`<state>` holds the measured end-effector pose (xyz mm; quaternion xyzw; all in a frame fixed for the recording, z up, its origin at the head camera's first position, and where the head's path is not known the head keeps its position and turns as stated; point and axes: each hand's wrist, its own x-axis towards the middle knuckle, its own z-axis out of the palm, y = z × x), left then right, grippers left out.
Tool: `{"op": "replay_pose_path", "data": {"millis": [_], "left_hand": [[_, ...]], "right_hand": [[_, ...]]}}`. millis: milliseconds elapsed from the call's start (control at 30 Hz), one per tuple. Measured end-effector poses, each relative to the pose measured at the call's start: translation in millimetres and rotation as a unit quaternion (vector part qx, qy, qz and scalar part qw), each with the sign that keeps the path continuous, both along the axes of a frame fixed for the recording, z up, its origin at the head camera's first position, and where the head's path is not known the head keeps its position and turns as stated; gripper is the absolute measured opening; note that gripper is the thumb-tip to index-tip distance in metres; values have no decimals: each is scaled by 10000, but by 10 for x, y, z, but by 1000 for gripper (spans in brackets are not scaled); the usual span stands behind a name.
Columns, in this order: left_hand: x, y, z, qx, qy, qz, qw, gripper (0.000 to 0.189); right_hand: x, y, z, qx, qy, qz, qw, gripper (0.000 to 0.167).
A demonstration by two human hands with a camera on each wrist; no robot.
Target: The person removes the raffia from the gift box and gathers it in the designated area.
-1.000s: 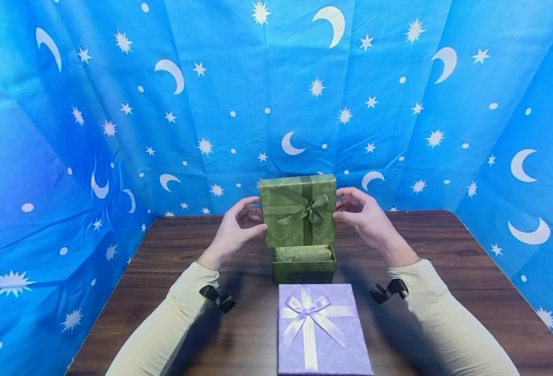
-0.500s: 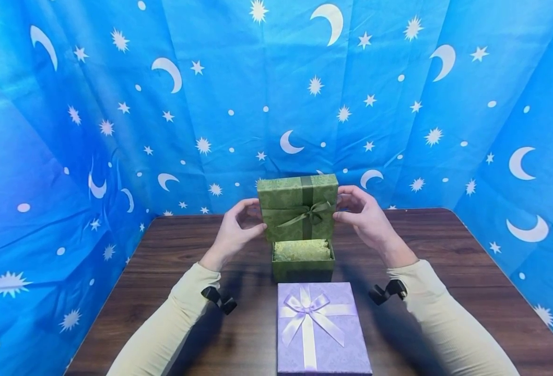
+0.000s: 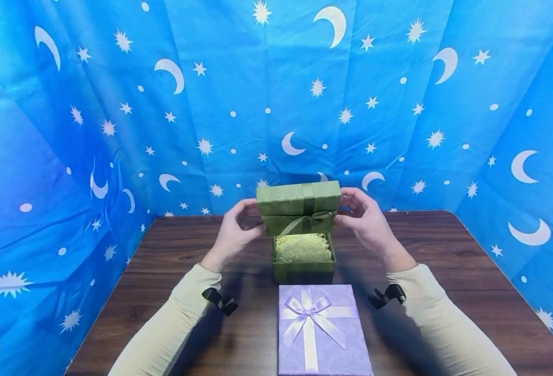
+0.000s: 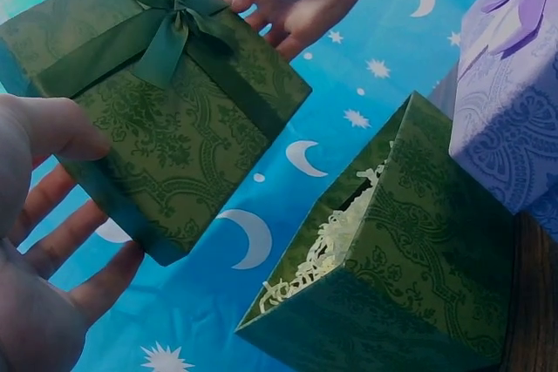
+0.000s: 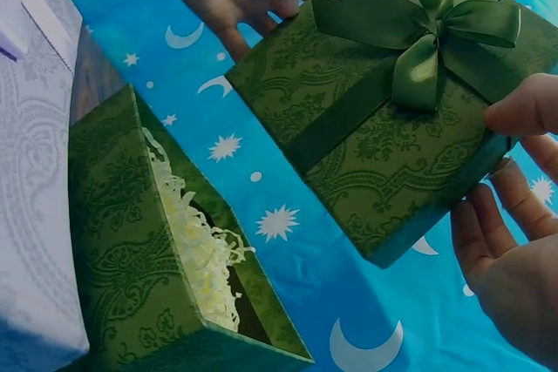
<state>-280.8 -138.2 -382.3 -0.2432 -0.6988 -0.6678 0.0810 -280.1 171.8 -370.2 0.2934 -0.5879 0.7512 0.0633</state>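
Between my two hands a green patterned gift box lid (image 3: 299,201) with a dark green ribbon bow (image 4: 174,8) is held up in the air, its top tilted toward the head camera. My left hand (image 3: 236,230) grips the lid's left side, thumb on the near face and fingers at the edge. On the opposite side my right hand (image 3: 365,222) pinches it the same way. Below and in front of the lid, the green box base (image 3: 304,272) stands on the table with its top uncovered. Pale yellow shredded paper (image 3: 303,247) fills it; anything under the paper is hidden.
A lilac gift box (image 3: 323,334) with a lilac ribbon bow (image 3: 308,312) stands nearest the person, just in front of the green base. The dark wooden table (image 3: 173,261) reaches back to a blue cloth (image 3: 238,78) printed with moons and stars.
The lid has tipped from nearly upright toward flat, so its top edge faces the head camera more and its bow less. More of the shredded paper shows below. Both hands keep their grip.
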Motion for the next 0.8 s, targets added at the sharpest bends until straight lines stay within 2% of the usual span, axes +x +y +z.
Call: {"op": "replay_pose_path", "data": {"millis": [300, 567, 800], "left_hand": [[-11, 10, -26, 190, 201, -89, 9996, 54], [-13, 36, -31, 253, 464, -171, 9985, 52], [-12, 60, -22, 504, 592, -384, 9962, 53]], "right_hand": [[29, 0, -24, -132, 51, 89, 9999, 55], [47, 4, -47, -396, 316, 150, 9986, 58], [47, -17, -56, -664, 490, 142, 9965, 60]]}}
